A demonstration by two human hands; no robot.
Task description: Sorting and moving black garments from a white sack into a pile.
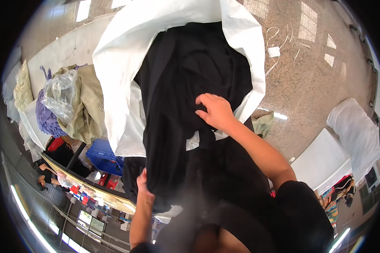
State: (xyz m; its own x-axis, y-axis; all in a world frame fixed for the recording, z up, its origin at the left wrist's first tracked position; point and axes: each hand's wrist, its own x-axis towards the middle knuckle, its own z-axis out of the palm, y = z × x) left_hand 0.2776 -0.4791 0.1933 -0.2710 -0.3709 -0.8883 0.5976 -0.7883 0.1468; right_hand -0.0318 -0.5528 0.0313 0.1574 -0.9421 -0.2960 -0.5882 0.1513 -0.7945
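A large white woven sack (126, 50) stands open in front of me, stuffed with black cloth (185, 76). A long fold of the black cloth hangs out of the sack's mouth toward me. My right hand (215, 111) presses on the black cloth at the sack's opening, fingers curled into the fabric. Lower down, my left hand (142, 185) grips the hanging part of the black cloth by its edge. Both forearms come up from the bottom of the picture.
At left lies a heap of olive and purple fabric with a crumpled clear plastic bag (61, 97). A blue crate (103, 154) sits below it. White sacks (354, 130) lie at right on the speckled stone floor (316, 80). A person (44, 175) is far left.
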